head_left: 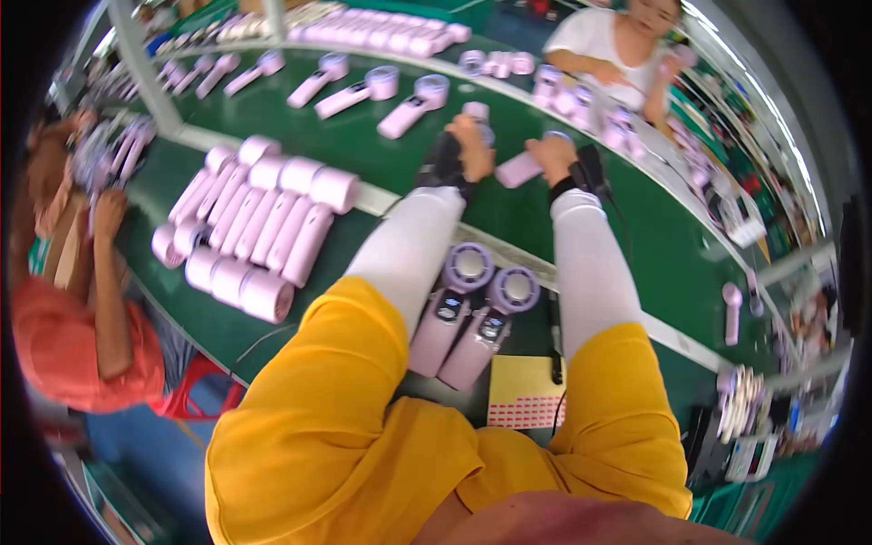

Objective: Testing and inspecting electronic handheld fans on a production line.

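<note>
Both my arms reach forward over the green work surface, in white sleeve covers with black straps at the wrists. My left hand (468, 153) is closed around a pink handheld fan (476, 111); its fingers hide much of the fan. To the right, my right hand (550, 156) grips another pink handheld fan (519, 170) by its head end, the handle pointing left. Two fans with round purple heads and dark displays, a left one (434, 334) and a right one (474, 350), lie side by side between my forearms.
Pink fans are stacked (263, 218) at my left. Several more fans (404, 113) lie spaced along the far green belt. A yellow sheet with red marks (525, 391) lies close to me. Co-workers sit at far right (618, 54) and at left (82, 336).
</note>
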Demonstrator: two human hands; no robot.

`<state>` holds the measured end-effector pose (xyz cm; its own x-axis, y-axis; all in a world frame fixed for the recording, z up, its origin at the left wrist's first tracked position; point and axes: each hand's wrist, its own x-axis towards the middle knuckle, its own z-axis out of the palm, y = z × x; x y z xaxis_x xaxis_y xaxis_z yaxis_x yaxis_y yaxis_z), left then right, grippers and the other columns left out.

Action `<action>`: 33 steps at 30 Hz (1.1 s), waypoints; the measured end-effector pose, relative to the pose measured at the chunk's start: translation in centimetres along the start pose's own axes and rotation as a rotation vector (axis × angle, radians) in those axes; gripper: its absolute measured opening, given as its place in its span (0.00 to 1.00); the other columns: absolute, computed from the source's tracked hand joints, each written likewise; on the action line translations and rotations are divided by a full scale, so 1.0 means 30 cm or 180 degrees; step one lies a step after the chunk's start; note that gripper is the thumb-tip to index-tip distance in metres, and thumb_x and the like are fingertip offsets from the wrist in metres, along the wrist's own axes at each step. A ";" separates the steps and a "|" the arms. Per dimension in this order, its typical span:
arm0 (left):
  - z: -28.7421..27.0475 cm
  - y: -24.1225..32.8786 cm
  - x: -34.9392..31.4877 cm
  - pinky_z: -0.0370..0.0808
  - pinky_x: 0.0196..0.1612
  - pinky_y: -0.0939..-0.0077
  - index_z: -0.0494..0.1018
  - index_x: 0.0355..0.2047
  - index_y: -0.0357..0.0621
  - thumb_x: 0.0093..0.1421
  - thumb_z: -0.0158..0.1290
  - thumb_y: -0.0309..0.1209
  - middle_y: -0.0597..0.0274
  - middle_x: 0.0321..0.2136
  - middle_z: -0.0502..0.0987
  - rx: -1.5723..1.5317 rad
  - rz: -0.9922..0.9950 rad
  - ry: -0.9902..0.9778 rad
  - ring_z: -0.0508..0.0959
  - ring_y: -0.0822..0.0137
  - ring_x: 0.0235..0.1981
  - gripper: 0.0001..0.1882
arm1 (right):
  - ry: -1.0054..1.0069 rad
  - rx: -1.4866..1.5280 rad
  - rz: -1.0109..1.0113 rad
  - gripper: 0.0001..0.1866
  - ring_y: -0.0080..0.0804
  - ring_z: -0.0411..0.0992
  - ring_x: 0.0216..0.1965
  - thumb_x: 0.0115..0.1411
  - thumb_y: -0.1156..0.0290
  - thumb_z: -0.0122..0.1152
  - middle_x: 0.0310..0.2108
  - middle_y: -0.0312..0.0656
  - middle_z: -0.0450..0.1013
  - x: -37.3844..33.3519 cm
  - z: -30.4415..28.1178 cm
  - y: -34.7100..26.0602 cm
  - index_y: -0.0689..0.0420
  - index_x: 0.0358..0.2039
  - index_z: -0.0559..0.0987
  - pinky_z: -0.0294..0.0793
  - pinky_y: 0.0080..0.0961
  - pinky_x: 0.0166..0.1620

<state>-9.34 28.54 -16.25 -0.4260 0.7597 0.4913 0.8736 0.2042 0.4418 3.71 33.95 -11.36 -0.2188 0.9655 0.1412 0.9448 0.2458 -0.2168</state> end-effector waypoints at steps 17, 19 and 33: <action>-0.624 -0.013 0.017 0.69 0.40 0.56 0.57 0.47 0.42 0.44 0.56 0.31 0.45 0.36 0.68 -0.4509 0.0791 0.0166 0.70 0.52 0.38 0.29 | -0.0500 0.2803 0.0101 0.19 0.28 0.69 0.20 0.40 0.54 0.62 0.17 0.37 0.70 -0.160 0.042 0.324 0.57 0.26 0.78 0.63 0.23 0.21; -0.657 -0.046 -0.004 0.70 0.41 0.56 0.57 0.46 0.41 0.46 0.55 0.31 0.45 0.36 0.68 -0.5247 0.0478 0.0033 0.71 0.53 0.39 0.28 | -0.0673 0.4096 0.0111 0.20 0.25 0.67 0.17 0.40 0.53 0.63 0.16 0.33 0.68 -0.240 -0.048 0.302 0.54 0.29 0.77 0.60 0.21 0.17; -0.543 -0.040 -0.268 0.75 0.29 0.59 0.59 0.40 0.38 0.54 0.46 0.29 0.51 0.29 0.69 -0.6129 -0.1987 -0.2522 0.75 0.53 0.27 0.14 | 0.0214 0.5088 0.0738 0.20 0.22 0.69 0.19 0.52 0.54 0.57 0.20 0.37 0.71 -0.812 -0.342 0.086 0.57 0.36 0.70 0.64 0.15 0.18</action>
<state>-10.79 12.13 -8.50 0.1174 0.9899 -0.0800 -0.7628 0.1415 0.6309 13.99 10.18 -5.45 -0.0638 0.9979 -0.0058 -0.2621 -0.0223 -0.9648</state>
